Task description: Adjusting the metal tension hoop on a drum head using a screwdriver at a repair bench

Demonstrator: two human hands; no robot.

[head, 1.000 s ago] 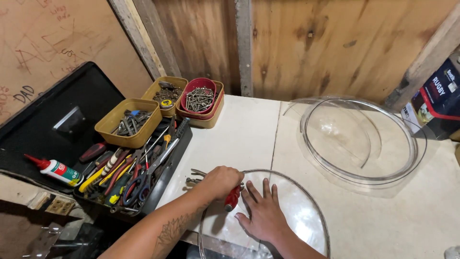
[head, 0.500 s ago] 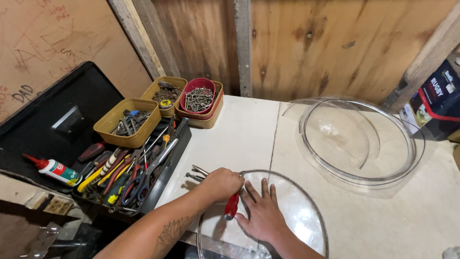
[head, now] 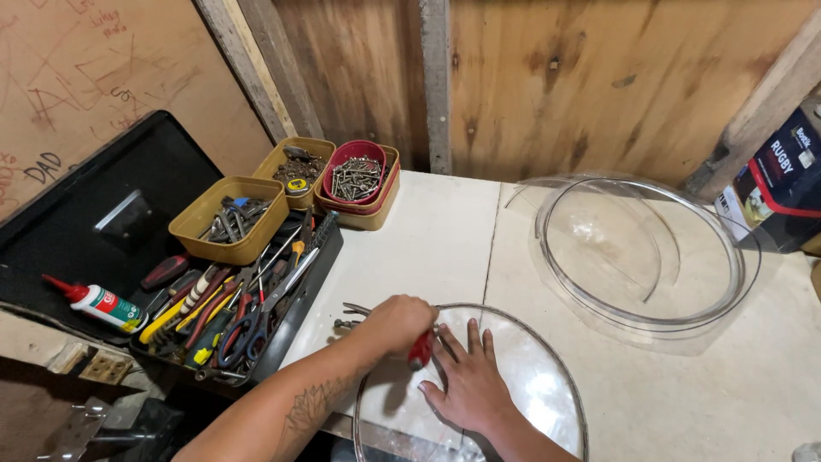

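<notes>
My left hand (head: 394, 322) is closed around a red-handled pair of pliers (head: 421, 349), whose metal jaws (head: 352, 315) poke out to the left of the fist. Beneath it lies a clear round plastic disc (head: 530, 385) at the near edge of the white worktop (head: 428, 239). My right hand (head: 466, 382) lies flat on the disc with fingers spread, just right of the red handle.
An open black toolbox (head: 111, 231) with several hand tools stands at the left. Tan trays and a red tray (head: 357, 175) hold screws. A large clear dome (head: 637, 257) sits at the back right, a dark carton (head: 782, 184) at the far right.
My left hand has turned the pliers a little, so the red handle sits higher and nearer the fist. My right hand stays pressed on the disc.
</notes>
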